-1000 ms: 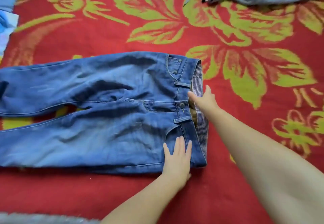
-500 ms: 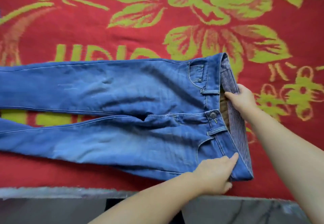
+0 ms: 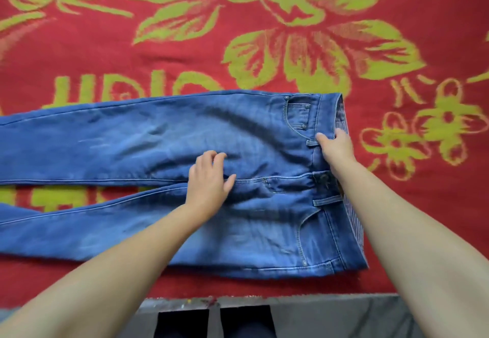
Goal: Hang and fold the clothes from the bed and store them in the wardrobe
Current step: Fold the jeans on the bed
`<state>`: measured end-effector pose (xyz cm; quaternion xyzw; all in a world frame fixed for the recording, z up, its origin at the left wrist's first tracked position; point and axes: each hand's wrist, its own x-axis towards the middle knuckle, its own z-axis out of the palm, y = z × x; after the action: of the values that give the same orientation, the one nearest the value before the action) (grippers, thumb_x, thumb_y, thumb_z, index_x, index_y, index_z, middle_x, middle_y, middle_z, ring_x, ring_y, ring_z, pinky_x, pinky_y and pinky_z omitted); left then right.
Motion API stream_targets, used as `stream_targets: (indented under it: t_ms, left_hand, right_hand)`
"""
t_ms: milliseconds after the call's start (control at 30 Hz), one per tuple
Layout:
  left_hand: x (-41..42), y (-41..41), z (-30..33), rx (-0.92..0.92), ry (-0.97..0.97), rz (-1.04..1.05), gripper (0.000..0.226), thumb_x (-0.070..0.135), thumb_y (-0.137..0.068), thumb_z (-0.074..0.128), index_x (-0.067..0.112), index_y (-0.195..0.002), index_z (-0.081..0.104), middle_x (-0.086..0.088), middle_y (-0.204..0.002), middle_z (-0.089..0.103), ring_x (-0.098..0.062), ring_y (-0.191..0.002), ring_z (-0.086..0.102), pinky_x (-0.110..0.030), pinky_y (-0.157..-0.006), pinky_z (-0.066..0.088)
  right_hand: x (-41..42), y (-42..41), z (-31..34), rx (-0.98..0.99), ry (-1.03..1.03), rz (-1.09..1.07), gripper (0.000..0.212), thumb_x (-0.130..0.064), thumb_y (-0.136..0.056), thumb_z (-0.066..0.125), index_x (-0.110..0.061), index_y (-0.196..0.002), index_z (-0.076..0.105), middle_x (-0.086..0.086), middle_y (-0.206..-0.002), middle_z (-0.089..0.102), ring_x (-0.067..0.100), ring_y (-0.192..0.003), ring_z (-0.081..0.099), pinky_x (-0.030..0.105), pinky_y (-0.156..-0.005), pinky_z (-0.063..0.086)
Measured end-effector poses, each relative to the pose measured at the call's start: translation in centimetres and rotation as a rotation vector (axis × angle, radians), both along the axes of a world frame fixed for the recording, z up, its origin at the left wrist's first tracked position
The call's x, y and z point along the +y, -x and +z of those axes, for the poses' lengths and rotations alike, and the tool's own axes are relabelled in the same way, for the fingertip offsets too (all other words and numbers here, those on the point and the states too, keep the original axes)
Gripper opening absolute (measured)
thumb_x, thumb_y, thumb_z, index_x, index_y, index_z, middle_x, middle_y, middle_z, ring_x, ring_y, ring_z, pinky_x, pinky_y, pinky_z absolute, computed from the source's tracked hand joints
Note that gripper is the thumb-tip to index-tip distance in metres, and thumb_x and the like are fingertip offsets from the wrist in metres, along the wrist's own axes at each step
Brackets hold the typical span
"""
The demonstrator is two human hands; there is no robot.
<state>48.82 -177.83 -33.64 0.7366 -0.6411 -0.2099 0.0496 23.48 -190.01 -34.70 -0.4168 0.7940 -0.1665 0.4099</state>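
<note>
Faded blue denim jeans point(image 3: 132, 139) flat on red floral blanket point(image 3: 185, 54); left hand point(image 3: 209, 181) fingers loosely spread at crotch; right hand point(image 3: 336, 147) pinching striped-lined waistband.

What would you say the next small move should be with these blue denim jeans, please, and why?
Probably fold the far leg over the near one. The blue denim jeans lie flat, front up, on the red floral blanket, legs parted; the left hand rests at the crotch and the right hand grips the waistband.

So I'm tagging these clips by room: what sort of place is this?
Probably a bedroom: blue jeans lie spread flat on a red floral blanket like a bedspread, its edge above a grey floor.
</note>
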Motion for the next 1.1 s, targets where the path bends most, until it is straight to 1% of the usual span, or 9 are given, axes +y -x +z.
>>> stream_targets:
  t_ms: [67,133,200,300,433,600,667,867,1100]
  left_hand:
    - [1.1,-0.7,-0.3,0.019,0.052,0.097,0.041,0.023,-0.083,0.073,-0.003,-0.112,0.059,-0.02,-0.109,0.057,-0.04,-0.097,0.054,-0.048,-0.081,0.042]
    - [3.0,-1.1,-0.9,0.042,0.083,0.096,0.041,0.022,-0.08,0.076,-0.003,-0.108,0.06,-0.02,-0.102,0.059,-0.04,-0.093,0.057,-0.048,-0.079,0.045]
    - [4.3,-1.7,-1.7,0.004,0.0,0.056,0.055,0.024,-0.08,0.078,-0.003,-0.123,0.058,-0.021,-0.117,0.059,-0.04,-0.107,0.057,-0.052,-0.094,0.042]
    - [4.1,-3.6,-3.0,-0.063,-0.153,0.027,0.061,0.024,-0.089,0.066,0.009,-0.143,0.043,-0.012,-0.137,0.049,-0.029,-0.13,0.044,-0.049,-0.114,0.021]
    - [0.7,-6.7,-3.1,0.043,-0.233,-0.012,0.022,0.021,-0.094,0.055,0.013,-0.113,0.062,-0.006,-0.11,0.062,-0.029,-0.11,0.055,-0.038,-0.093,0.035]
    - [1.4,-8.9,-1.9,0.088,-0.203,-0.002,0.041,0.032,-0.093,0.059,0.016,-0.13,0.052,-0.005,-0.12,0.052,-0.025,-0.115,0.046,-0.036,-0.096,0.037]
    - [3.8,-10.8,-1.2,0.097,-0.214,0.05,0.044,0.027,-0.093,0.057,0.015,-0.135,0.048,-0.007,-0.125,0.049,-0.027,-0.119,0.044,-0.037,-0.099,0.037]
    - [9.7,-21.2,-0.9,0.033,-0.298,0.181,0.046,0.015,-0.091,0.056,0.012,-0.136,0.048,-0.01,-0.132,0.047,-0.028,-0.124,0.043,-0.042,-0.1,0.039]
    - [12.9,-33.3,-2.7,-0.181,-0.379,0.0,0.039,0.035,-0.091,0.056,0.018,-0.126,0.053,-0.006,-0.123,0.053,-0.026,-0.12,0.047,-0.038,-0.1,0.035]
  right_hand:
    - [-1.0,0.9,0.5,0.023,0.216,-0.001,0.006,-0.015,-0.092,0.051,-0.014,-0.098,0.052,-0.001,-0.081,0.051,0.018,-0.075,0.048,0.028,-0.064,0.029]
    - [-2.2,2.0,1.2,0.07,0.319,0.005,0.005,-0.015,-0.093,0.05,-0.014,-0.096,0.053,-0.005,-0.077,0.049,0.014,-0.071,0.045,0.029,-0.062,0.029]
    - [-3.3,2.5,0.9,0.126,0.25,0.038,0.017,-0.016,-0.095,0.051,-0.006,-0.108,0.057,0.004,-0.089,0.056,0.023,-0.084,0.053,0.033,-0.072,0.036]
    - [-3.1,1.9,-0.4,0.121,-0.001,0.023,0.043,-0.025,-0.099,0.05,-0.002,-0.135,0.044,0.018,-0.128,0.055,0.033,-0.119,0.052,0.034,-0.094,0.038]
    - [-0.7,1.0,-0.7,0.197,0.017,0.1,0.064,-0.031,-0.097,0.053,-0.004,-0.148,0.025,0.022,-0.145,0.039,0.037,-0.133,0.038,0.042,-0.106,0.032]
    - [2.7,-3.3,0.8,0.509,0.221,0.4,0.069,-0.015,-0.092,0.058,-0.007,-0.151,0.024,0.022,-0.156,0.021,0.036,-0.145,0.016,0.052,-0.117,0.012]
    - [4.1,-8.0,1.4,0.451,0.304,0.586,0.063,-0.008,-0.09,0.058,-0.006,-0.147,0.034,0.02,-0.155,0.025,0.035,-0.146,0.017,0.053,-0.118,0.008]
    - [9.1,-22.5,2.8,0.121,0.402,1.052,0.042,0.01,-0.082,0.056,0.004,-0.124,0.06,0.02,-0.133,0.054,0.038,-0.128,0.048,0.05,-0.108,0.037]
    - [15.0,-35.5,0.1,0.14,0.114,1.256,0.039,-0.009,-0.094,0.048,-0.012,-0.133,0.053,0.006,-0.132,0.054,0.027,-0.124,0.047,0.039,-0.099,0.042]
